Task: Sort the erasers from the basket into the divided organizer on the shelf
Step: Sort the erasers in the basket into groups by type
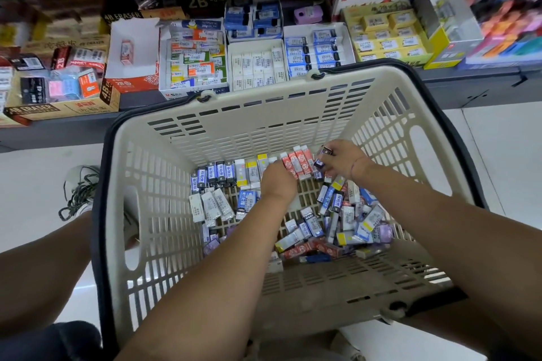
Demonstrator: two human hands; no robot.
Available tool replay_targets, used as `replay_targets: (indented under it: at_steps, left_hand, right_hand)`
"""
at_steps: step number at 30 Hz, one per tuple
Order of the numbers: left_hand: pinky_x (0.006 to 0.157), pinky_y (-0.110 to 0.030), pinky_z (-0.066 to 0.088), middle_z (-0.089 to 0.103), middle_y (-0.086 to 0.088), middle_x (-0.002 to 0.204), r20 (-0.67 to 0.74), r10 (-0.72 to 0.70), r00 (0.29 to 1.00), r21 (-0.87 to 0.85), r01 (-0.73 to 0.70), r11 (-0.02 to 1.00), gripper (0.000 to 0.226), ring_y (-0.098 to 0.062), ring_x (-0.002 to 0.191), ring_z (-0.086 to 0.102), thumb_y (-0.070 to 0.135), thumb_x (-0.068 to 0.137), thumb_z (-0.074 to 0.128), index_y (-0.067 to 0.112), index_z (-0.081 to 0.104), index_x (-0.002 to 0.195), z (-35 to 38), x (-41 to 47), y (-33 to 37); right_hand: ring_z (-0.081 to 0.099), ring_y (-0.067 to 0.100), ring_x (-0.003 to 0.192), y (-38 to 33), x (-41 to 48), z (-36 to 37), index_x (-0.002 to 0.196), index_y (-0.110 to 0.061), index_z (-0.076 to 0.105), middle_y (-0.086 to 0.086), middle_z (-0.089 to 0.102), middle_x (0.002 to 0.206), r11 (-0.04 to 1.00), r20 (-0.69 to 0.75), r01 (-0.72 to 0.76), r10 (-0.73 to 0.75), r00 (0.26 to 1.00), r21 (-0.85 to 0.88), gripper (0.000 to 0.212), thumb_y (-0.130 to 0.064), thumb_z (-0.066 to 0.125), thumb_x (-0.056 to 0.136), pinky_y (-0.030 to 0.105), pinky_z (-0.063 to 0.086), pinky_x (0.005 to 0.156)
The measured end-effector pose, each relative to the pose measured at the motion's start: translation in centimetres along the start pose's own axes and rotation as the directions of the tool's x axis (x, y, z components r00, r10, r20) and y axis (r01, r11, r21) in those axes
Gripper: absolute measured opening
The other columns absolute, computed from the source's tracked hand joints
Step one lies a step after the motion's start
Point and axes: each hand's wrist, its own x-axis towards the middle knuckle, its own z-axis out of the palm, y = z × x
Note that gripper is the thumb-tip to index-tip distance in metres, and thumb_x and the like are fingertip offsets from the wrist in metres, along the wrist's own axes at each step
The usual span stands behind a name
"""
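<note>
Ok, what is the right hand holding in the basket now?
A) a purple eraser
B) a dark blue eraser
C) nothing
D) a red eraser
B: the right hand pinches a dark blue eraser in its fingertips, just beside the row of red erasers.

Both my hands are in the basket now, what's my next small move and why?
Probably lift the right hand out toward the shelf boxes: it pinches dark blue erasers, so it has something to place, while the left hand, down in the basket, shows no clear grip.
</note>
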Motion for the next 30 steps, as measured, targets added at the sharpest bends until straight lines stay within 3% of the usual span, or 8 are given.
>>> replay_targets:
  at_steps: [3,6,10,13,19,24,28,30]
  left_hand:
    - [0.056,-0.027,0.035,0.055,-0.009,0.075,0.036,-0.005,0.999,-0.009,0.005,1.000,0.018,-0.025,0.070,0.051,0.008,0.094,0.045,0.007,0.054,0.078,-1.2,-0.1,-0.7]
    - [0.072,-0.035,0.052,0.057,-0.018,0.080,0.012,-0.021,1.000,-0.065,0.022,0.998,0.021,-0.028,0.076,0.059,0.006,0.090,0.047,0.008,0.058,0.073,-3.9,-0.4,-2.7]
    - [0.093,-0.035,0.044,0.060,-0.018,0.122,-0.305,0.005,0.952,0.157,0.045,0.987,0.032,-0.034,0.110,0.057,0.006,0.092,0.047,0.003,0.063,0.119,-8.4,-2.5,-6.0]
    - [0.110,-0.035,0.027,0.035,-0.015,0.148,-0.237,0.055,0.970,0.402,0.047,0.914,0.044,-0.032,0.134,0.035,0.008,0.095,0.044,0.002,0.043,0.139,-9.6,-4.1,-7.9]
    - [0.117,-0.035,0.013,-0.002,-0.006,0.161,-0.048,-0.027,0.998,0.501,0.048,0.864,0.063,-0.029,0.146,0.010,0.013,0.096,0.044,0.002,0.014,0.151,-9.2,-4.3,-10.0]
    - [0.116,-0.032,0.017,0.002,-0.006,0.161,-0.081,0.005,0.997,0.357,0.025,0.934,0.060,-0.026,0.146,0.015,0.013,0.097,0.046,0.003,0.020,0.150,-9.5,-4.2,-9.8]
    - [0.108,-0.031,0.026,0.042,-0.012,0.142,-0.128,0.142,0.982,0.382,-0.084,0.920,0.042,-0.030,0.130,0.037,0.018,0.096,0.050,0.009,0.048,0.137,-10.0,-4.4,-9.7]
    - [0.099,-0.033,0.038,0.057,-0.010,0.122,-0.031,0.179,0.983,0.354,-0.156,0.922,0.029,-0.029,0.115,0.052,0.016,0.094,0.053,0.014,0.063,0.121,-10.2,-4.6,-9.6]
  right_hand:
    - [0.059,0.019,0.059,-1.3,-0.6,0.0,0.093,0.002,0.058,0.020,0.059,0.084,1.000,0.018,0.015,-0.016,1.000,0.008,0.008,-0.005,0.055,0.094,0.026,0.050,0.053]
    - [0.060,0.006,0.044,-3.5,-1.6,1.4,0.098,-0.002,0.054,0.015,0.062,0.076,0.993,0.100,0.049,-0.060,0.993,0.110,0.012,-0.002,0.062,0.089,0.016,0.049,0.044]
    - [0.058,0.006,0.039,-6.2,-1.5,6.2,0.079,-0.011,0.050,0.008,0.062,0.059,0.988,0.153,0.034,-0.057,0.986,0.150,0.022,0.001,0.069,0.082,0.018,0.048,0.040]
    - [0.054,0.003,0.035,-7.5,-0.6,10.8,0.077,-0.011,0.052,0.010,0.057,0.062,0.979,0.162,0.023,-0.056,0.985,0.203,0.020,0.002,0.066,0.085,0.016,0.047,0.039]
    - [0.061,0.026,0.068,-8.6,0.6,16.7,0.061,-0.026,0.051,0.006,0.059,0.066,0.991,0.027,0.111,-0.113,0.993,0.075,0.035,-0.004,0.070,0.080,0.040,0.055,0.074]
    - [0.067,0.032,0.080,-8.5,0.0,17.1,0.062,-0.024,0.051,0.012,0.067,0.078,0.991,-0.049,0.131,-0.129,0.990,0.041,0.034,0.003,0.067,0.077,0.043,0.057,0.078]
    - [0.063,0.023,0.069,-8.1,-1.1,14.9,0.064,-0.022,0.054,-0.001,0.059,0.063,0.977,0.023,0.210,-0.210,0.977,0.025,0.032,0.003,0.068,0.078,0.035,0.055,0.072]
    - [0.060,0.008,0.061,-7.2,-2.2,12.6,0.070,-0.014,0.062,-0.006,0.058,0.064,0.957,0.192,0.283,-0.267,0.944,-0.059,0.021,0.002,0.069,0.080,0.019,0.052,0.065]
